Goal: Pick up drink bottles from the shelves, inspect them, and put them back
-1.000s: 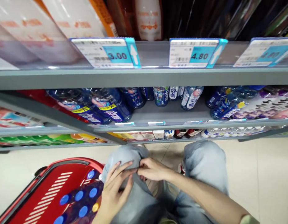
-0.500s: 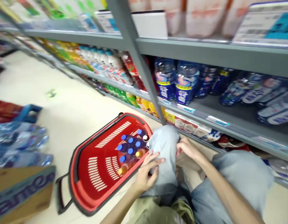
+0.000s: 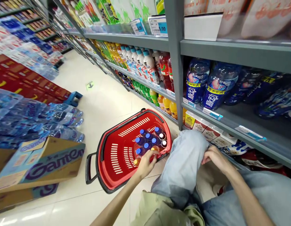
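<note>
Overlapping red plastic oblong basket [image 3: 121, 151], ctr frame, axis running lower-L to upper-R: L hand [image 3: 147, 162], nearer. R hand [image 3: 214, 158] is hanging ctr-R; can't tell either grip.

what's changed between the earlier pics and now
The left hand has left the left knee and moved leftward to the near side of the basket; whether it grips anything is unclear. The view has swung left. The right hand stays by that knee; the bottles remain in the basket.
</note>
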Demonstrator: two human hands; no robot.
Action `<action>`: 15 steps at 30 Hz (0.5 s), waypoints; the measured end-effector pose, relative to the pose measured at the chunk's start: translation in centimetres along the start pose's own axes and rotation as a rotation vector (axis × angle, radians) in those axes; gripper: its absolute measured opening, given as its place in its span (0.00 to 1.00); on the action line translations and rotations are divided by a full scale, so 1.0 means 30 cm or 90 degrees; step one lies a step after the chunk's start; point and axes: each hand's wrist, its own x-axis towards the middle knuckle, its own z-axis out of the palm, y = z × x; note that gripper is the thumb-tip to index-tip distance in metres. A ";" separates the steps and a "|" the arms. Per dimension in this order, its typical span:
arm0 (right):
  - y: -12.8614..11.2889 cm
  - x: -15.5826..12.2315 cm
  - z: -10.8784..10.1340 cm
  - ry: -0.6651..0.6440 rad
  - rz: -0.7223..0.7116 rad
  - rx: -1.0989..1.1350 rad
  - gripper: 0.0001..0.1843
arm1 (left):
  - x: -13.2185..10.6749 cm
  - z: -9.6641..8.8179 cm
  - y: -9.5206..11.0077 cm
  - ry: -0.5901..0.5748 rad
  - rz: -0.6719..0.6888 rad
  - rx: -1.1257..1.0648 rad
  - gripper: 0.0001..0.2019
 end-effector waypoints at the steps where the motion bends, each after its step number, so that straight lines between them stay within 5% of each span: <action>1: 0.003 -0.004 -0.007 0.015 -0.012 -0.034 0.12 | 0.016 -0.004 -0.034 -0.004 -0.040 0.012 0.11; 8: -0.002 0.004 0.005 0.115 -0.117 -0.233 0.15 | 0.150 0.010 -0.233 -0.088 -0.146 0.147 0.15; 15: -0.030 0.035 0.064 0.118 -0.147 -0.212 0.16 | 0.296 0.090 -0.189 -0.273 -0.183 0.416 0.17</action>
